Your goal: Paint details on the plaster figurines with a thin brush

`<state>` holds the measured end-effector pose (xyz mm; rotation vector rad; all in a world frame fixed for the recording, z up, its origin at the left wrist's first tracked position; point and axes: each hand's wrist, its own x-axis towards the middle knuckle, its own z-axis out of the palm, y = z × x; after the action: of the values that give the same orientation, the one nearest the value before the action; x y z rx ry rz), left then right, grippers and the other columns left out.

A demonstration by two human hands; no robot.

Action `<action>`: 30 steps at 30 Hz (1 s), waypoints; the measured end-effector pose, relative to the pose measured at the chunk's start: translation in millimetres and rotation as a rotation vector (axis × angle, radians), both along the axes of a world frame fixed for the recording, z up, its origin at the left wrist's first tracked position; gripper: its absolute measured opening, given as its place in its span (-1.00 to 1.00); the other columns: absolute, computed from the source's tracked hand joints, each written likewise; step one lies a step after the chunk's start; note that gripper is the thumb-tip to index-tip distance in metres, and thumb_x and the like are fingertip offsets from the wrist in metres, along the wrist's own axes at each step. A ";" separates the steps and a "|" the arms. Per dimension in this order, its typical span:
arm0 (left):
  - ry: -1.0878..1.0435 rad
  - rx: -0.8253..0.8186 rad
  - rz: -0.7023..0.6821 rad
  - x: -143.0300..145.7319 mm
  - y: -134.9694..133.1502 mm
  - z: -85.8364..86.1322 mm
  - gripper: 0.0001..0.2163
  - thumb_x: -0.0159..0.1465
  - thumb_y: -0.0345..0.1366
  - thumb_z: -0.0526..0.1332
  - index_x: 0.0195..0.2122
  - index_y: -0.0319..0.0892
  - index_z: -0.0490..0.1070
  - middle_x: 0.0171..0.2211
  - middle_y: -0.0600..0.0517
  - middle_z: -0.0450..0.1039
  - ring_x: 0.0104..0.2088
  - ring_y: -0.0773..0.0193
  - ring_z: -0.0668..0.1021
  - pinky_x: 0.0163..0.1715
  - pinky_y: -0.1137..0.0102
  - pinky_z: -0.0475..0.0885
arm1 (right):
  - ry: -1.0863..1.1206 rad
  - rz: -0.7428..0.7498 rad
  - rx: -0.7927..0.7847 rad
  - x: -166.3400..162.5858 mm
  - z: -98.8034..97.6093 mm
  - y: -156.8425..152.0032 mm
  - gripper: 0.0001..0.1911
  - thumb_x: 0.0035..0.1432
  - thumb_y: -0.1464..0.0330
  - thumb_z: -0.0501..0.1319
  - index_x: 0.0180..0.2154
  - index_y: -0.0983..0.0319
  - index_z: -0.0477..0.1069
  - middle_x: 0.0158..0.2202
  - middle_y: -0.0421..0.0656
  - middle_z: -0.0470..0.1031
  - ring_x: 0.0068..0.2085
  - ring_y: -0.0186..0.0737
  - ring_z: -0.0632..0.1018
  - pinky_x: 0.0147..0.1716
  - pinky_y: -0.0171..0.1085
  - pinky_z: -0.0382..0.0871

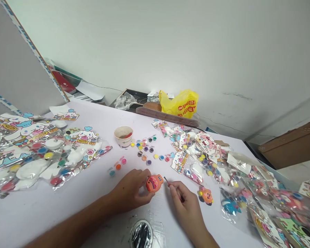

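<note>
My left hand grips a small orange painted figurine and steadies it on the white table. Just right of it, my right hand pinches a thin paintbrush whose tip points at the figurine. A second orange figurine lies on the table right of that hand. Several small open paint pots are scattered behind the figurine, and a paper cup with reddish water stands beyond them.
Clear bags of cartoon craft kits are piled at the left and along the right. A yellow plastic bag sits by the wall at the back. A round dark dish lies at the near edge.
</note>
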<state>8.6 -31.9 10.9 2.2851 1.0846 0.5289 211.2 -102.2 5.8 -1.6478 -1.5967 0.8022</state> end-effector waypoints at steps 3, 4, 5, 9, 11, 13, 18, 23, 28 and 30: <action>0.001 0.016 -0.016 0.6 0.4 1.9 -0.81 0.11 -0.36 0.17 -0.45 -0.12 0.07 -0.51 0.15 0.18 -0.48 0.29 0.29 -0.44 0.40 0.11 | 0.010 0.035 0.006 -0.1 -0.4 -0.8 -0.63 0.31 0.13 0.04 -0.28 0.25 0.47 -0.62 -0.34 0.03 -0.58 -0.33 0.18 -0.57 -0.36 0.05; 0.003 0.015 -0.016 0.7 0.3 2.9 -0.81 0.12 -0.36 0.16 -0.45 -0.12 0.08 -0.52 0.15 0.18 -0.48 0.29 0.29 -0.44 0.40 0.11 | 0.007 0.032 0.005 -0.3 -0.4 -1.1 -0.63 0.31 0.13 0.05 -0.28 0.25 0.48 -0.62 -0.34 0.03 -0.58 -0.33 0.18 -0.57 -0.36 0.04; 0.006 0.009 -0.014 0.9 0.2 4.1 -0.82 0.12 -0.35 0.16 -0.45 -0.12 0.08 -0.52 0.15 0.18 -0.48 0.29 0.29 -0.44 0.40 0.11 | 0.004 0.015 0.004 -0.5 -0.3 -1.4 -0.63 0.31 0.13 0.05 -0.28 0.25 0.48 -0.63 -0.34 0.03 -0.58 -0.34 0.18 -0.58 -0.36 0.04; 0.010 -0.010 -0.002 1.0 -1.2 9.1 -0.83 0.12 -0.36 0.15 -0.45 -0.13 0.09 -0.52 0.15 0.18 -0.47 0.29 0.29 -0.44 0.40 0.12 | 0.015 -0.007 0.000 -0.8 -0.6 -1.0 -0.60 0.31 0.11 0.03 -0.26 0.26 0.48 -0.62 -0.34 0.04 -0.57 -0.33 0.18 -0.57 -0.36 0.03; 0.015 -0.011 -0.002 0.9 -1.5 10.0 -0.83 0.11 -0.37 0.14 -0.45 -0.12 0.09 -0.51 0.15 0.19 -0.46 0.28 0.30 -0.44 0.40 0.12 | 0.015 0.008 -0.004 -0.4 -1.3 -0.2 -0.59 0.31 0.10 0.03 -0.26 0.26 0.48 -0.62 -0.34 0.03 -0.57 -0.33 0.18 -0.56 -0.35 0.02; 0.020 -0.012 -0.004 0.7 -1.1 9.3 -0.82 0.11 -0.36 0.15 -0.45 -0.12 0.08 -0.52 0.15 0.20 -0.46 0.28 0.30 -0.44 0.40 0.12 | 0.010 -0.011 -0.009 0.3 -2.0 0.7 -0.58 0.31 0.10 0.02 -0.25 0.26 0.48 -0.62 -0.34 0.04 -0.57 -0.32 0.18 -0.56 -0.35 0.01; 0.028 -0.056 0.003 -0.4 1.2 4.9 -0.83 0.13 -0.31 0.17 -0.43 -0.12 0.11 -0.51 0.14 0.22 -0.46 0.27 0.32 -0.45 0.41 0.11 | 0.044 0.000 -0.001 -0.9 -2.1 1.8 -0.59 0.30 0.10 0.04 -0.27 0.26 0.49 -0.62 -0.34 0.03 -0.57 -0.32 0.18 -0.55 -0.35 0.01; 0.038 -0.074 0.007 -2.1 1.5 2.4 -0.84 0.13 -0.29 0.18 -0.42 -0.12 0.14 -0.49 0.14 0.23 -0.45 0.26 0.32 -0.44 0.40 0.12 | 0.070 -0.085 0.002 -3.9 -1.5 2.6 -0.57 0.29 0.08 0.04 -0.29 0.26 0.49 -0.63 -0.34 0.02 -0.58 -0.33 0.16 -0.55 -0.34 -0.01; 0.041 -0.106 0.019 -2.0 2.6 1.7 -0.84 0.14 -0.27 0.18 -0.39 -0.13 0.16 -0.48 0.13 0.25 -0.44 0.26 0.33 -0.45 0.40 0.12 | 0.061 -0.033 -0.012 -1.2 -3.9 2.8 -0.60 0.30 0.10 0.04 -0.29 0.25 0.48 -0.62 -0.34 0.01 -0.57 -0.33 0.16 -0.55 -0.35 0.01; 0.044 -0.111 0.013 -1.8 2.7 1.3 -0.84 0.15 -0.26 0.18 -0.39 -0.13 0.16 -0.48 0.13 0.25 -0.44 0.26 0.33 -0.45 0.40 0.13 | 0.057 -0.017 -0.027 0.2 -4.6 2.6 -0.60 0.31 0.11 0.03 -0.26 0.26 0.48 -0.61 -0.34 0.01 -0.56 -0.33 0.17 -0.55 -0.35 0.01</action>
<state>6.8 -29.2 12.2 2.2041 1.1222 0.4150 211.4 -99.6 1.2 -1.6406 -1.5365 0.8576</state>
